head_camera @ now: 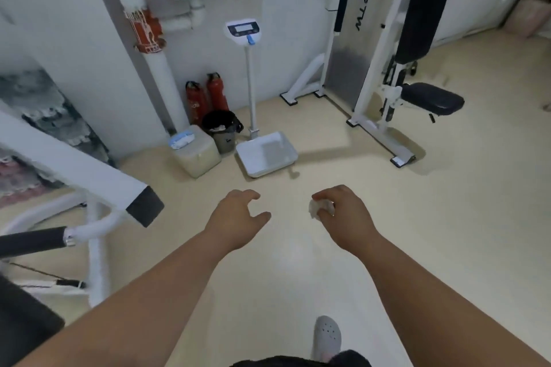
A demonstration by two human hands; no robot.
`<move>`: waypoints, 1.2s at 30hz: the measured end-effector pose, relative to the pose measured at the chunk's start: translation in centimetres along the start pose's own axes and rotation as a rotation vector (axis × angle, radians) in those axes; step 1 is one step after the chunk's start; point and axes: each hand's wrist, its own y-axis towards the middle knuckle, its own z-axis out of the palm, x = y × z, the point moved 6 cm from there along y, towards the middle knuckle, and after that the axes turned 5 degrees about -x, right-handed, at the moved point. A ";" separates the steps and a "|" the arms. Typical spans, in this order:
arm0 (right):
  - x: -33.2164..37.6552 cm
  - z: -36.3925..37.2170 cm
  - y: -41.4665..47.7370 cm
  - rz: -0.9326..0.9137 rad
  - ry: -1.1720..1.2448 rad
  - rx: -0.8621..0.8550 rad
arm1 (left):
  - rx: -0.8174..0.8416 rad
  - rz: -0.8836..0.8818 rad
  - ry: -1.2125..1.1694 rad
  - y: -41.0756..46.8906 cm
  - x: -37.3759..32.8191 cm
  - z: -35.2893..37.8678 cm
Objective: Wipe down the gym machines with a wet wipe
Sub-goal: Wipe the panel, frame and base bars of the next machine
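Smooth cream vinyl floor (447, 217), white walls; white-framed weight machine (372, 68) with black pads. Right hand (343, 211) clutches a crumpled wet wipe (316, 208); left hand (238, 214) hangs relaxed, loosely curled.

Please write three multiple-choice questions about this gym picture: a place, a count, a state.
1. Where is the bin? A) on a shelf B) mid-floor C) beside the fire extinguishers
2. How many fire extinguishers? A) one B) two C) four
3. The right hand: A) holds a crumpled wipe B) hangs empty C) grips a handle
Answers: C, it stands right next to them; B, two red ones stand together; A, it grips the white wipe.
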 end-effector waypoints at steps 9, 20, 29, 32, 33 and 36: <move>1.1 1.5 20.7 -0.134 0.008 0.239 | -0.203 -0.304 -0.042 13.1 -0.5 -5.1; 7.8 11.6 45.3 0.059 0.191 0.284 | -0.291 -0.379 -0.156 36.3 7.3 -14.4; 12.6 19.1 62.3 0.297 0.347 0.330 | -0.274 -0.479 -0.155 50.7 12.2 -22.4; 12.4 22.9 69.1 0.386 0.370 0.350 | -0.301 -0.528 -0.164 56.0 14.5 -23.9; 12.5 24.3 71.6 0.418 0.379 0.358 | -0.314 -0.537 -0.149 57.8 15.0 -24.6; 13.3 28.3 78.9 0.488 0.398 0.374 | -0.346 -0.591 -0.141 62.9 16.4 -26.2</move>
